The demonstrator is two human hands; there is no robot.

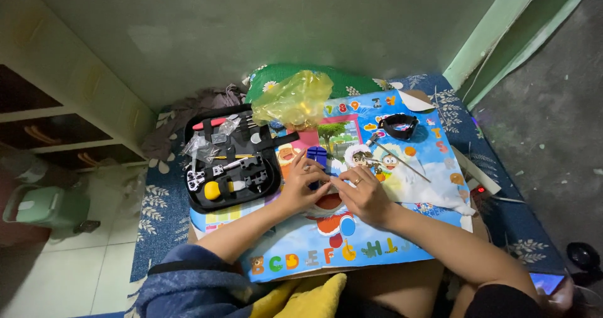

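Closest to you, your two forearms run up over a colourful alphabet play mat [352, 249] spread as the work surface, and your hands meet at its middle. Your left hand [300, 186] is curled, fingertips pinched around something small that you cannot make out clearly from here; it sits between both sets of fingertips, just below the small blue tool block [317, 155]. Your right hand [364, 195], ring on one finger, is also closed in a pinch on the same small piece from the other side. Judging by its size, the piece is likely light, stiff and easy to drop, so hold it by its edges with fingertips only and keep it low over the mat. Just left of your left hand lies an open black tool case [229, 164] with a yellow-handled tool, pliers and little plastic bags inside. Beyond your right hand, a thin rod-like tool [402, 161] lies slanted on the mat, and farther still sits a small black tray [397, 126]. Beyond your left hand, past the blue block, a crumpled yellow plastic bag [295, 98] rests against a green pillow [342, 79].
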